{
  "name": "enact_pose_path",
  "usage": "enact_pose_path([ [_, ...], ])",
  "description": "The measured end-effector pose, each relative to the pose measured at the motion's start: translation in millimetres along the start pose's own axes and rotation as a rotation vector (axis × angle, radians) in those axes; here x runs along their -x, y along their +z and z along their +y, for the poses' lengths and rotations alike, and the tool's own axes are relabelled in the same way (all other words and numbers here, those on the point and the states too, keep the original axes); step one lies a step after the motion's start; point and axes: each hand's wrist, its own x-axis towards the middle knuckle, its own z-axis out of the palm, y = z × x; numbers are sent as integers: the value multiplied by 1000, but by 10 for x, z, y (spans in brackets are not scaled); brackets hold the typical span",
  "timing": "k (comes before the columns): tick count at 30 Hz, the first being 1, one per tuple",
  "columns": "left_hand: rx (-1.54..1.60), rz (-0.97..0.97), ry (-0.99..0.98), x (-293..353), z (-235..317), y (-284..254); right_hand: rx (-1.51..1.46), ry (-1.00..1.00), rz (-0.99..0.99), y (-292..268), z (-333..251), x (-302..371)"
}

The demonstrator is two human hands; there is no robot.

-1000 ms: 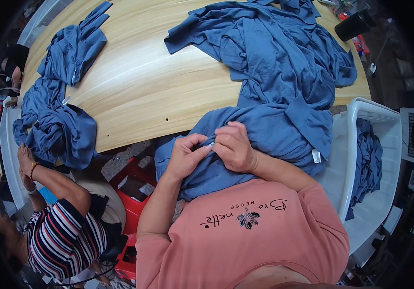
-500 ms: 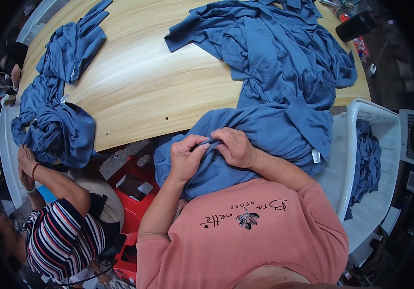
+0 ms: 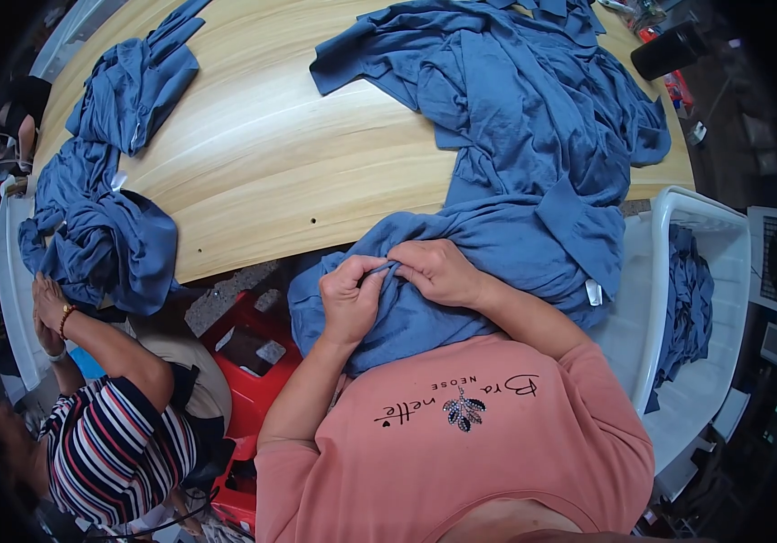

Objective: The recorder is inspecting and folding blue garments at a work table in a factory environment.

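A blue garment (image 3: 488, 237) with a white label lies bunched over my lap and up against the table edge. My left hand (image 3: 352, 294) pinches a narrow fold of its cloth between thumb and fingers. Close against it, my right hand (image 3: 438, 271) grips the same fold, the fingertips of both hands almost touching. Whether the fold is a hem or a seam I cannot tell. Further up on the table, more blue garments (image 3: 515, 100) lie in a loose heap that touches the one I hold.
A wooden table (image 3: 253, 136) stretches ahead. At its left lie more blue garments (image 3: 104, 217), beside a co-worker in a striped shirt (image 3: 126, 443). A white plastic bin (image 3: 701, 362) with blue cloth stands at right. A red stool (image 3: 253, 389) and a black cylinder (image 3: 669, 50) are nearby.
My right hand has shifted slightly left along the fold, closer to my left hand, and its fingers have curled in more. The garment stays in place.
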Motion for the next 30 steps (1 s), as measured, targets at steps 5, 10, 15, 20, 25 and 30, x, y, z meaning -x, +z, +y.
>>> enact_pose_path([
  [5,7,21,30,13,11,26,14,-100,95,4,-32,47],
  [10,-125,148,150,20,41,132,201,-183,201,41,-53,66],
  [15,-255,166,378,108,134,210,220,-172,244,53,-31,65],
  [20,-425,111,288,-34,131,8,126,-132,319,24,-7,53],
  [25,-471,63,181,-49,30,-359,155,-59,348,-11,-57,5],
  [30,-105,-18,-99,50,-90,-398,556,-431,250,-75,-235,-73],
])
